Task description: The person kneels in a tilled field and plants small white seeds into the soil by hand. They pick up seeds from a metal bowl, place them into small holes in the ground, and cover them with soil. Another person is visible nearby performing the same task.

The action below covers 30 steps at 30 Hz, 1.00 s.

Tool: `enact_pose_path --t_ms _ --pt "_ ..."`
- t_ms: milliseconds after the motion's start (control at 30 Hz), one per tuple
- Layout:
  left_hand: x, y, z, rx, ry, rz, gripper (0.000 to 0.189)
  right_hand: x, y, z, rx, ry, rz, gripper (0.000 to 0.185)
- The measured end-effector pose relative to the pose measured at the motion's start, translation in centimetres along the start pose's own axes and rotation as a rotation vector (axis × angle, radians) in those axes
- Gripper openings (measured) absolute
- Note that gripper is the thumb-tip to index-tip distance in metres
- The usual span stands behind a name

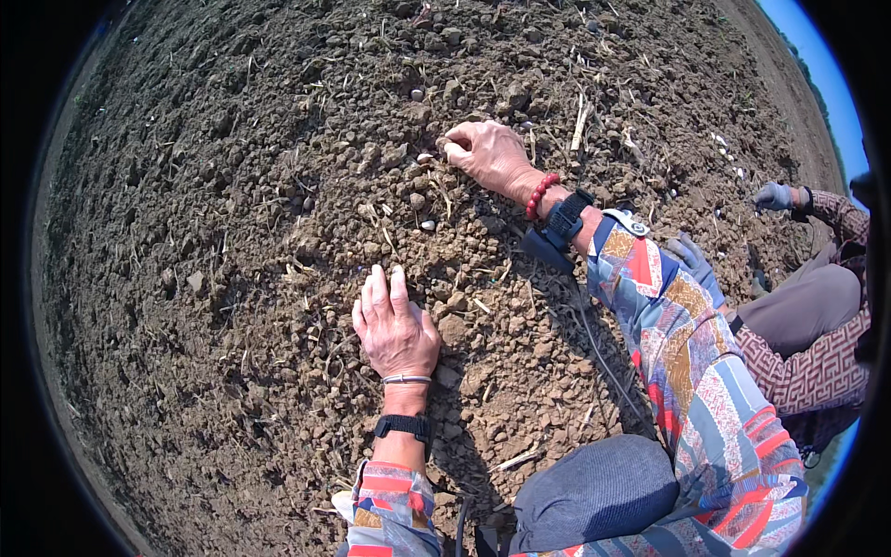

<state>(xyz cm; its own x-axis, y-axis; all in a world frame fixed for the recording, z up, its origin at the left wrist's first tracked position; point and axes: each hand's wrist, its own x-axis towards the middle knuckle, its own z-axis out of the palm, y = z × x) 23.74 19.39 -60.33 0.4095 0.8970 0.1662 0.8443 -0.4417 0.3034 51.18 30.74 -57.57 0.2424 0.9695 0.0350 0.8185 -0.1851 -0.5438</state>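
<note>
Palm down on the cloddy soil [487, 376], my left hand [397, 331] has its fingertips against the clods. Whether anything lies under its fingers cannot be told. My right hand [491, 157] is farther forward, thumb and forefinger pinched together at the soil surface; what is between them is too small to make out. Just left of its thumb lies a small pale piece, like a clove or bulb [424, 158]. A second whitish piece [428, 225] rests between my two hands. Beyond them sits a small round pinkish thing [417, 95].
Dry stalk pieces [580, 124] lie ahead on the right. A co-worker crouches at the right, one gloved hand [774, 197] at the soil and the other glove [696, 264] behind my right sleeve. Several white pieces [738, 172] lie near them. A thin cable [602, 358] hangs beside my knee [598, 491].
</note>
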Motion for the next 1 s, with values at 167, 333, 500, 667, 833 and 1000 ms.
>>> enact_pose_path --t_ms 167,333,500,667,833,1000 --pt "0.0 0.1 -0.1 -0.009 0.003 0.003 0.078 0.2 -1.2 2.6 -0.187 0.195 -0.328 0.020" --pt "0.0 0.2 -0.2 -0.009 -0.005 -0.008 0.077 -0.6 -1.7 5.3 0.038 0.258 -0.207 0.016" --pt "0.0 0.2 0.0 -0.004 0.010 -0.003 0.078 -0.4 -2.4 6.4 0.114 0.270 -0.045 0.021" --pt "0.2 0.3 -0.3 -0.016 -0.010 -0.011 0.079 0.1 -2.2 5.0 0.130 0.188 -0.078 0.022" --pt "0.0 0.1 -0.2 -0.040 0.013 -0.006 0.074 -0.7 -0.9 4.3 0.124 0.386 -0.038 0.018" --pt "0.0 0.2 -0.1 -0.024 0.015 -0.009 0.072 -1.5 -0.8 5.9 -0.082 0.385 -0.099 0.013"
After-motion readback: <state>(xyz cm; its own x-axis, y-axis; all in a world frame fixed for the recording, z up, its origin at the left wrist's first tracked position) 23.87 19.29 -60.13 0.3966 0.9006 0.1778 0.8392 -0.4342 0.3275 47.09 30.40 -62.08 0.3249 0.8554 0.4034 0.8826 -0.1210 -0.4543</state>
